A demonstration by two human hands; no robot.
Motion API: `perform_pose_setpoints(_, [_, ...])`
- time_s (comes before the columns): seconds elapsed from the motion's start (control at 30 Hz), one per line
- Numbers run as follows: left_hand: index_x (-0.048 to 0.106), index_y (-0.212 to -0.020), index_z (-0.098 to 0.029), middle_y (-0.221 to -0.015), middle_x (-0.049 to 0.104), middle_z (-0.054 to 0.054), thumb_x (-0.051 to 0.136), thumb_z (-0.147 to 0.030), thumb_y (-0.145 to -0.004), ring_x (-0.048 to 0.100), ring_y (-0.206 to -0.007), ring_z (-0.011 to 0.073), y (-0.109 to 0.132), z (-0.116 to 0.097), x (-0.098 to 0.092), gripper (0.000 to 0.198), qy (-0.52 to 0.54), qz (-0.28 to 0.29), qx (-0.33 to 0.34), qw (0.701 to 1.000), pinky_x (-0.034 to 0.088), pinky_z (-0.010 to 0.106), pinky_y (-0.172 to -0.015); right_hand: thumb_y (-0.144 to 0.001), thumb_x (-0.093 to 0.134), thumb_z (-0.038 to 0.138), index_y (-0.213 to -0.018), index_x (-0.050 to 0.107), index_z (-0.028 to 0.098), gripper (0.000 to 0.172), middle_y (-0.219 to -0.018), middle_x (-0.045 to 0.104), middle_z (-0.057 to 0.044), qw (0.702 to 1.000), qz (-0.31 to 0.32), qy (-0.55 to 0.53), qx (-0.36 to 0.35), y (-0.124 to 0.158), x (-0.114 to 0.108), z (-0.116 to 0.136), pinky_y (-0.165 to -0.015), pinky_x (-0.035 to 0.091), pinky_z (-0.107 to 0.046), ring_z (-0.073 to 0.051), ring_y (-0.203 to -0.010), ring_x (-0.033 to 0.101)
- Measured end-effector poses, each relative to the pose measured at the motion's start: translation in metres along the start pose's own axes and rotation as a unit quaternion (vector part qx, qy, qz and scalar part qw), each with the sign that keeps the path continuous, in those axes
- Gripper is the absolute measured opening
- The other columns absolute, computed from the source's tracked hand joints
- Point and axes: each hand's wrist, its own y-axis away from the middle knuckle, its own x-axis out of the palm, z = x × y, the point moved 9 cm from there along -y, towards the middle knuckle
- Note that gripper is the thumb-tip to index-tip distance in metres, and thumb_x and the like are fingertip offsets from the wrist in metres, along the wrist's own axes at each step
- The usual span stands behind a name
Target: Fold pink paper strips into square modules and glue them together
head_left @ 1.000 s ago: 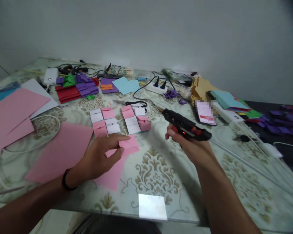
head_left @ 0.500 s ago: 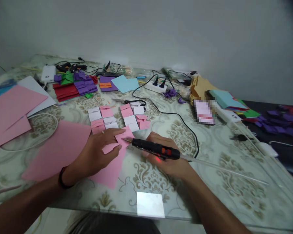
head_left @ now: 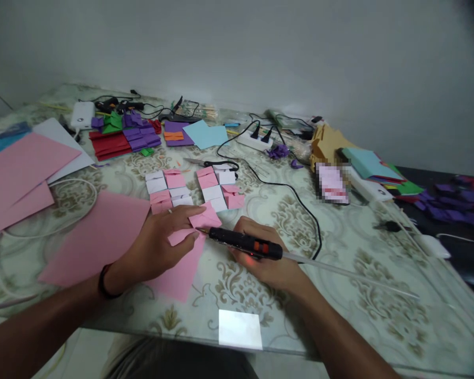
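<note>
Patterned tabletop [head_left: 339, 295] | my left hand [head_left: 158, 250] pinches pink fold [head_left: 207, 217], steadying it for the nozzle | right hand [head_left: 268, 266] clenched round glue gun [head_left: 245, 243]

The glue gun [head_left: 245, 245] is black with an orange-red switch and a red glow beneath. The folded piece [head_left: 207, 217] and the big sheet [head_left: 98, 237] are pink. The bench [head_left: 240, 284] shows pale cream with beige-gold floral scrolls. Folded squares [head_left: 169, 189] alternate pink and white; the cord [head_left: 315, 221] is black.
</note>
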Motion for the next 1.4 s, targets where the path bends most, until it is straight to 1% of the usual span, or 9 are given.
perform_pose_setpoints(0.17, [0.069,-0.135,-0.022,-0.140,0.071,0.009,0.066,-0.026,-0.094,0.069,-0.127,0.0261,0.001,-0.003,0.000,0.041,-0.001,-0.003,0.015,1.000,0.056,0.039,-0.110,-0.090,0.069,0.025,-0.076,0.051,0.024,0.022,-0.072,0.054,0.001,1.000,0.003,0.004,0.013,-0.002,0.002,0.002,-0.062,0.040,-0.032,-0.017,-0.067,0.053])
perform_pose_setpoints(0.3, [0.070,-0.131,-0.021,-0.136,0.073,0.008,0.065,-0.024,-0.094,0.073,-0.120,0.0245,-0.001,-0.004,-0.001,0.038,-0.019,-0.005,0.017,1.000,0.057,0.038,-0.109,-0.091,0.067,0.024,-0.076,0.049,0.024,0.024,-0.071,0.052,0.001,1.000,-0.005,0.011,0.009,-0.002,0.002,0.003,-0.061,0.039,-0.031,-0.017,-0.066,0.051])
perform_pose_setpoints(0.47, [0.067,-0.136,-0.021,-0.136,0.074,0.007,0.063,-0.023,-0.095,0.074,-0.117,0.0224,-0.001,-0.007,-0.002,0.041,-0.029,-0.009,0.032,0.999,0.058,0.036,-0.107,-0.090,0.067,0.022,-0.074,0.048,0.024,0.025,-0.070,0.052,0.002,1.000,-0.011,0.025,0.014,0.000,0.001,-0.002,-0.060,0.038,-0.031,-0.017,-0.066,0.051])
perform_pose_setpoints(0.63, [0.067,-0.137,-0.022,-0.136,0.074,0.007,0.063,-0.022,-0.095,0.076,-0.112,0.0217,0.001,-0.007,-0.002,0.043,-0.030,-0.014,0.036,0.999,0.059,0.037,-0.106,-0.090,0.065,0.023,-0.074,0.050,0.024,0.022,-0.070,0.053,0.001,0.999,-0.010,0.020,0.031,0.002,0.003,-0.007,-0.061,0.039,-0.032,-0.017,-0.066,0.052])
perform_pose_setpoints(0.9, [0.068,-0.134,-0.022,-0.135,0.074,0.008,0.063,-0.021,-0.093,0.074,-0.116,0.0230,0.001,-0.006,-0.003,0.041,-0.028,-0.021,0.041,0.999,0.060,0.037,-0.106,-0.090,0.064,0.024,-0.072,0.050,0.023,0.023,-0.070,0.053,0.001,0.999,-0.008,0.021,0.042,0.001,0.002,-0.008,-0.061,0.038,-0.031,-0.016,-0.065,0.052])
perform_pose_setpoints(1.1, [0.068,-0.132,-0.022,-0.135,0.074,0.007,0.063,-0.019,-0.094,0.076,-0.111,0.0207,0.001,-0.007,-0.004,0.039,-0.040,-0.023,0.042,0.998,0.058,0.037,-0.108,-0.087,0.065,0.024,-0.073,0.051,0.023,0.020,-0.070,0.054,0.001,0.997,-0.013,0.027,0.067,0.001,-0.003,-0.011,-0.060,0.038,-0.031,-0.016,-0.064,0.053])
perform_pose_setpoints(1.3, [0.066,-0.135,-0.019,-0.128,0.077,0.009,0.062,-0.017,-0.093,0.076,-0.110,0.0214,0.000,-0.007,-0.005,0.042,-0.034,-0.028,0.042,0.998,0.061,0.037,-0.102,-0.087,0.064,0.024,-0.069,0.048,0.023,0.024,-0.067,0.051,0.002,0.996,-0.029,0.023,0.076,-0.001,-0.006,-0.010,-0.058,0.036,-0.030,-0.014,-0.061,0.050])
perform_pose_setpoints(1.4, [0.065,-0.134,-0.019,-0.126,0.078,0.008,0.062,-0.015,-0.092,0.075,-0.112,0.0210,0.001,-0.009,-0.007,0.042,-0.035,-0.033,0.043,0.998,0.060,0.036,-0.103,-0.088,0.064,0.025,-0.068,0.048,0.023,0.025,-0.066,0.050,0.003,0.996,-0.034,0.022,0.079,-0.001,-0.007,-0.011,-0.057,0.036,-0.030,-0.014,-0.059,0.049])
